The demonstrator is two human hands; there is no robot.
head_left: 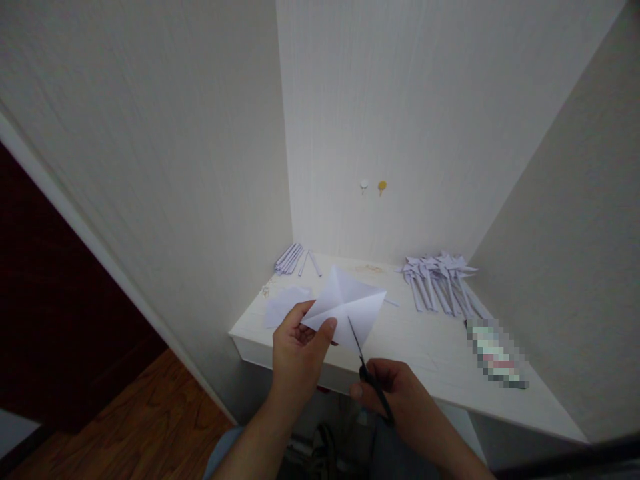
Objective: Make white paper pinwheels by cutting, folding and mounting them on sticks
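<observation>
My left hand (297, 347) pinches the near corner of a creased white square of paper (350, 303), held up over the front edge of a small white table (430, 353). My right hand (395, 393) grips black-handled scissors (367, 367). Their blades point up and away, with the tips at the paper's lower edge along a fold line. Both hands hover just in front of the table edge.
A row of folded paper pinwheels on sticks (443, 280) lies at the table's back right. Rolled paper sticks (295, 260) lie at the back left, loose paper sheets (287, 303) beside them. A blurred flat object (495, 353) lies at the right. Two pins (373, 187) stick in the wall. Walls close in on three sides.
</observation>
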